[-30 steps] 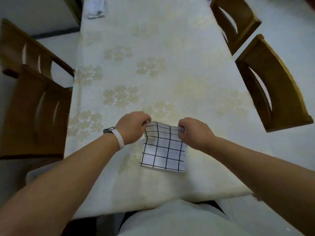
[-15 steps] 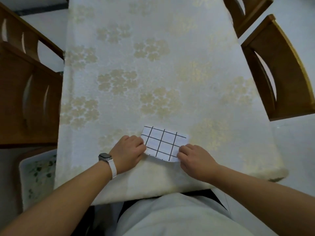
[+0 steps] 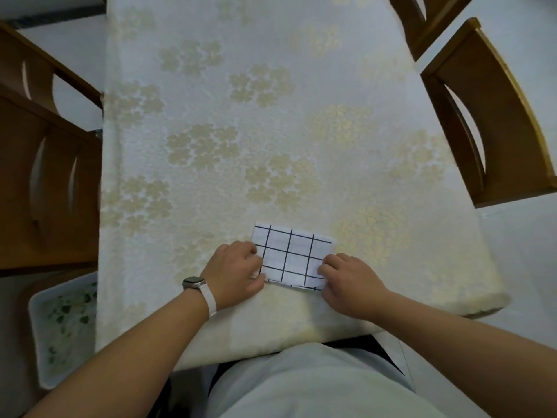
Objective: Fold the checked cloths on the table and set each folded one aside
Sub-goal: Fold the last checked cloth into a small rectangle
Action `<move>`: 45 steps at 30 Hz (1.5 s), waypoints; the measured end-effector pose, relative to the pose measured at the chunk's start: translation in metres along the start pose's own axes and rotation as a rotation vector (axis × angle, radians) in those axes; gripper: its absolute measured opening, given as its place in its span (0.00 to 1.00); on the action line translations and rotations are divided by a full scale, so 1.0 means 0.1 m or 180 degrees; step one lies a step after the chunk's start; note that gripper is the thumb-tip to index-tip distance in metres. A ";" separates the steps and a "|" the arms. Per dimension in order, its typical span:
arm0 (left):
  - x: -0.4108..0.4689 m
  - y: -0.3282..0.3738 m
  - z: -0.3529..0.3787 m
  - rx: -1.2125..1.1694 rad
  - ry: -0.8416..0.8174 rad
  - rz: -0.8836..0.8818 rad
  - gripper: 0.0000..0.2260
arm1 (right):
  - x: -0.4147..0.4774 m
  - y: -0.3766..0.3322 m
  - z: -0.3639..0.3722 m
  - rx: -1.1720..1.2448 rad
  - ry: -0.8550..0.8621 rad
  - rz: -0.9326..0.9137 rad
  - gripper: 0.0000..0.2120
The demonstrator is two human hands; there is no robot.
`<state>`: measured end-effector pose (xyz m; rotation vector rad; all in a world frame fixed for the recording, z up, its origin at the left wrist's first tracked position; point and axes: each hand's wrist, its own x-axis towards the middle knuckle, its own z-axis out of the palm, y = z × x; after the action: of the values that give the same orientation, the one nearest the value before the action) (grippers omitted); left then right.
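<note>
A white cloth with a black check (image 3: 291, 256) lies folded into a small rectangle on the table (image 3: 241, 131), near its front edge. My left hand (image 3: 236, 271) holds the cloth's near left corner, fingers curled over the edge and thumb along the front. My right hand (image 3: 346, 279) holds the near right corner with curled fingers. A lower layer of the cloth shows just under the front edge between my hands.
The table wears a cream cloth with pale gold flowers. Wooden chairs stand on the left (image 3: 45, 164) and on the right (image 3: 494, 116). A white tray with a green leaf pattern (image 3: 63, 321) sits low at the left, beside the table.
The far edge of the cloth, held up a second ago, has been brought toward me and laid down, halving it. Both hands now sit at its near corners.
</note>
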<state>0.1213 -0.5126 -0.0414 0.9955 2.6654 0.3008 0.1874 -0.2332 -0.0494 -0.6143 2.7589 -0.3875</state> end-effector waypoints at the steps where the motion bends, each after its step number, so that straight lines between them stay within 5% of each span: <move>1: 0.07 0.00 -0.04 -0.0020 0.0044 -0.0026 0.10 | 0.06 0.01 -0.05 0.0043 0.0063 0.0082 0.12; 5: 0.51 0.05 -0.25 0.0339 -0.0164 0.0159 0.12 | 0.37 0.05 -0.29 0.0022 0.0142 0.0391 0.09; 13: 1.04 0.19 -0.27 0.0829 -0.0769 0.0298 0.18 | 0.73 0.09 -0.36 -0.0144 -0.0567 0.0874 0.22; 23: 1.00 0.07 -0.35 0.1010 -0.1084 -0.0170 0.15 | 0.68 0.06 -0.32 0.0152 -0.0458 0.1152 0.07; 27: 0.79 -0.02 -0.37 -0.0103 -0.0918 -0.0900 0.06 | 0.57 0.11 -0.29 0.0549 -0.0386 0.1198 0.05; 35: 0.44 0.07 -0.20 -0.3702 0.0082 -0.2733 0.02 | 0.31 0.08 -0.36 0.3178 -0.0084 0.2414 0.05; 41: 0.32 0.39 -0.13 -0.4748 0.0180 -0.3070 0.06 | 0.16 0.11 -0.39 0.4724 0.0238 0.3069 0.13; 45: 0.29 0.60 -0.14 -0.4911 0.0309 -0.3103 0.08 | 0.03 0.13 -0.48 0.5217 0.0371 0.3231 0.06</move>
<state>0.1320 -0.4506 -0.0167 -0.7276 1.6952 1.6699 0.1641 -0.2135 -0.0101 1.0927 1.5039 -1.8949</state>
